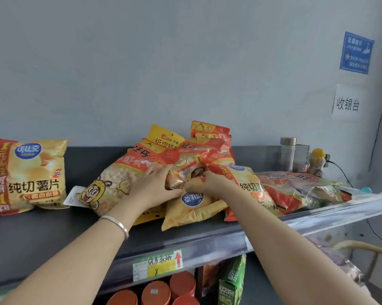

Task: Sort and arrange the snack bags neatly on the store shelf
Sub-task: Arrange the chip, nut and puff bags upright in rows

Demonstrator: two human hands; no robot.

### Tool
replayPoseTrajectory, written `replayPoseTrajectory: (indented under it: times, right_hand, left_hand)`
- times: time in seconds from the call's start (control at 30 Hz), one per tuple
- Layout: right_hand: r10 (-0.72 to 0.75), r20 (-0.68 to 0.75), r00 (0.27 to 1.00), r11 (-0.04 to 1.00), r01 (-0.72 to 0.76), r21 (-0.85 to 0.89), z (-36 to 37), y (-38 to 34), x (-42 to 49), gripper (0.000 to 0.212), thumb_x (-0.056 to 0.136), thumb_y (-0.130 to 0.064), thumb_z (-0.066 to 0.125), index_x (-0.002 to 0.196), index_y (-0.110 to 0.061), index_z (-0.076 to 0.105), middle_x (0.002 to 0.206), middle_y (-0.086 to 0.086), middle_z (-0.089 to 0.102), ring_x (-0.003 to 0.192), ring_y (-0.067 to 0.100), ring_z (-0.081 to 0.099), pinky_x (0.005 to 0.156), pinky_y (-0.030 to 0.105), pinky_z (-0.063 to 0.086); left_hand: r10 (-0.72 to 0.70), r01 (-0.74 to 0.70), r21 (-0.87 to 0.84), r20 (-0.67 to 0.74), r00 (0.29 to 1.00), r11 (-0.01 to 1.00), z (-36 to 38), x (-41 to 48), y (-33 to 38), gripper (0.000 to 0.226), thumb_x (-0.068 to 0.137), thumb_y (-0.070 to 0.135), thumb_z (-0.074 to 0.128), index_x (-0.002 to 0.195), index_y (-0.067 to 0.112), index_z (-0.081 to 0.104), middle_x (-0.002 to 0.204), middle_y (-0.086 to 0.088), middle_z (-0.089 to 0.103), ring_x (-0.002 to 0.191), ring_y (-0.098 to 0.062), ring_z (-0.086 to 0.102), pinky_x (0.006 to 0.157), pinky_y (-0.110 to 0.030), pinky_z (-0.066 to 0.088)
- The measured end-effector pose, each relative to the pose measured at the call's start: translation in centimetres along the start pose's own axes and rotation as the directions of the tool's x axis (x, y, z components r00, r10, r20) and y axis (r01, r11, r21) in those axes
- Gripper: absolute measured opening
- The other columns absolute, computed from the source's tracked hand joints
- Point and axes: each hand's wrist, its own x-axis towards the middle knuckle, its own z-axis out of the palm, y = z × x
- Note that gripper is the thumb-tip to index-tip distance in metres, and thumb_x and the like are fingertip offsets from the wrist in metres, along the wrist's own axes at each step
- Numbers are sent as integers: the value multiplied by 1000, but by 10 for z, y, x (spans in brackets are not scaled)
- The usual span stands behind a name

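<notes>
Beneath both sets of fingers, dark shelf (pixel 53 234). Under and beyond the fingertips, jumbled pile of snack bags (pixel 207 146); far left of them, upright chip bag (pixel 31 175), standing apart. Left hand (pixel 150 186) spread over clear bun bag (pixel 115 183), grip on anything unclear. Right hand (pixel 204 183) curled, pinching crinkled small packet (pixel 181 172) between the two hands.

Small crinkled orange packet (pixel 178 175) pinched by right hand (pixel 207 183), beside left hand (pixel 154 186). Under left hand: clear puff bag (pixel 113 183) with cartoon face, lying tilted. Just below both hands: upside-down chip bag (pixel 192 209), flat. Right of right hand: leaning chip bag (pixel 251 188), then flat red bags (pixel 295 190). Far left of left hand: upright chip bag (pixel 31 175) on dark shelf (pixel 53 234). Beyond hands: upright red-yellow bags (pixel 209 133).
</notes>
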Motion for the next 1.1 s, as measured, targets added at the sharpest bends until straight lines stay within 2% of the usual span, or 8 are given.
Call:
replayPoseTrajectory:
  times: [0.2, 0.33, 0.47, 0.73, 0.87, 0.9, 0.97, 1.1]
  right_hand:
    - [-110, -98, 989, 992, 103, -69, -23, 9, -18, 58, 80, -58, 63, 113, -11, 59, 108, 6, 64, 97, 24, 62, 79, 35, 53]
    - [-144, -84, 986, 989, 146, 20, -36, 22, -44, 66, 85, -51, 63, 132, -5, 52, 132, 12, 57, 117, 28, 56, 100, 41, 48]
    - [-159, -85, 984, 983, 166, 80, -36, 32, -61, 68, 86, -51, 63, 141, -16, 45, 145, 4, 46, 128, 22, 47, 99, 32, 41]
    - [-89, -151, 984, 976, 116, 182, -36, 27, -101, 65, 84, -52, 65, 137, -16, 51, 135, 5, 54, 113, 20, 58, 95, 33, 49]
    - [-42, -213, 976, 935, 113, 335, -30, 28, -121, 59, 85, -51, 63, 134, -19, 54, 108, 0, 67, 87, 9, 66, 70, 23, 52]
    - [-29, -245, 969, 920, 121, 372, -27, 27, -125, 61, 84, -52, 64, 134, -19, 53, 108, 0, 68, 84, 7, 66, 67, 21, 51]
    - [-9, -314, 949, 899, 145, 412, -19, 24, -131, 70, 78, -58, 66, 136, -22, 52, 120, 3, 66, 93, 10, 67, 77, 28, 56]
    - [-20, -423, 906, 918, 184, 351, -1, 7, -140, 66, 78, -56, 67, 136, -27, 50, 133, -1, 57, 106, 15, 62, 88, 40, 56]
  left_hand:
    - [-74, 76, -66, 30, 997, 995, -1, 0, 0, 72, 80, 52, 53, 143, 41, 19, 153, 3, 25, 140, -21, 26, 106, -66, 10]
    - [-18, 13, 28, 160, 987, 1000, 8, -7, 6, 72, 85, 43, 54, 146, 43, 14, 158, 4, 12, 146, -15, -4, 106, -68, -5]
    - [-11, 4, 39, 162, 987, 999, 15, -10, 7, 72, 87, 46, 52, 147, 41, 12, 157, 8, 15, 146, -15, -8, 108, -65, -10]
    - [36, -60, 166, 143, 989, 984, 22, -21, -7, 69, 92, 46, 46, 147, 42, 3, 157, 9, 15, 146, -18, -6, 111, -60, -12]
    - [82, -78, -81, 47, 996, 994, 17, -25, -9, 57, 93, 20, 48, 142, 41, 29, 152, 4, 30, 146, -21, 7, 113, -54, -5]
    - [62, -65, -278, -20, 998, 958, 13, -29, -6, 50, 94, 13, 45, 137, 36, 41, 148, -1, 38, 143, -24, 18, 115, -50, 8]
    - [-25, -50, -713, -94, 995, 699, 3, -39, 3, 37, 98, 14, 37, 132, 21, 50, 140, -7, 47, 133, -26, 37, 104, -36, 32]
    - [-158, 114, -988, 96, 983, 105, -11, -58, 14, 62, 97, 39, 44, 149, 28, 13, 152, -3, 28, 134, -29, 35, 106, -47, 35]
